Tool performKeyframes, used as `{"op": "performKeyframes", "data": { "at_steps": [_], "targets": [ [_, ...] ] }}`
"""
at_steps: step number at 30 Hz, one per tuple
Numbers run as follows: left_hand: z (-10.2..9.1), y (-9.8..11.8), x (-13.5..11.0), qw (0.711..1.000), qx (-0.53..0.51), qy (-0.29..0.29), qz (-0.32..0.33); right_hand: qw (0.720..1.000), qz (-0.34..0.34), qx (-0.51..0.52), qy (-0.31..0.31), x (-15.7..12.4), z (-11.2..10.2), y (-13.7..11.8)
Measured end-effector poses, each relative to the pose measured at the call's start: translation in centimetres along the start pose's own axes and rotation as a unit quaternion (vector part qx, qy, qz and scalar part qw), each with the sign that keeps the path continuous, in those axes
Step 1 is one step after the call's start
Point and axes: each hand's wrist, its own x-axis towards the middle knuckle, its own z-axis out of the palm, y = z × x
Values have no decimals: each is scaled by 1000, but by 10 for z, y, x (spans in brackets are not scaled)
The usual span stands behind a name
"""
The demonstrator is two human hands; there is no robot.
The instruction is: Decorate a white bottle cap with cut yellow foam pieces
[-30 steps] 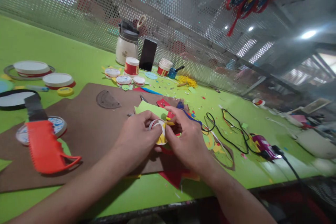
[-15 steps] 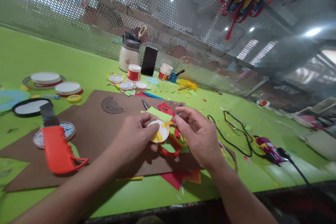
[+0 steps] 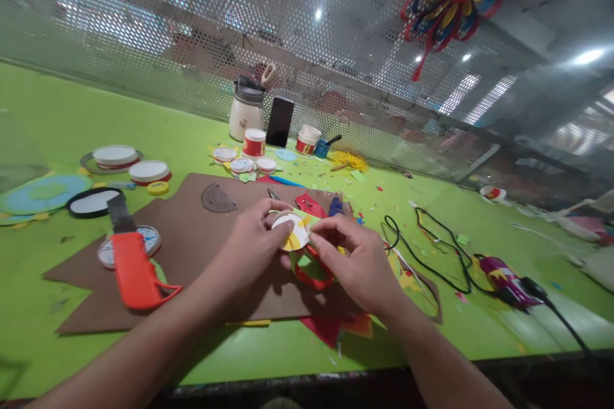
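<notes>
My left hand (image 3: 249,246) pinches a small white round lid (image 3: 290,231) with yellow paper strips stuck on it, holding it above the brown cardboard sheet (image 3: 187,249). My right hand (image 3: 362,259) meets it from the right, fingertips closed on the lid's right edge and a yellow strip. Red-handled scissors (image 3: 311,271) lie on the cardboard just under both hands. Red, green and yellow paper scraps (image 3: 309,204) sit behind the lid.
An orange-handled saw (image 3: 134,268) lies at left on a round lid. Round lids (image 3: 115,154), a jar (image 3: 247,112), a phone (image 3: 281,121) and small tubs stand at the back. A black cable (image 3: 432,249) and a purple glue gun (image 3: 506,278) lie at right. A perforated metal screen backs the green table (image 3: 57,108).
My right hand has come back onto the lid's right edge after opening apart from it. The view has tilted, so everything sits lower and farther right.
</notes>
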Motion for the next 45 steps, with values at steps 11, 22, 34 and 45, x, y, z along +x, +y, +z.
{"op": "performKeyframes", "data": {
  "at_steps": [11,22,34,45],
  "targets": [
    [6,3,-4,998,52,-6,19,996,10,-90,9,-5,13,0],
    [-1,6,-2,999,52,7,12,991,-34,-18,132,1,-8,-6],
    [-13,25,-5,996,81,-3,38,941,28,-315,-119,57,-51,63],
    [-10,34,-7,995,82,6,56,892,90,-416,-154,51,-46,79]
  ]
}}
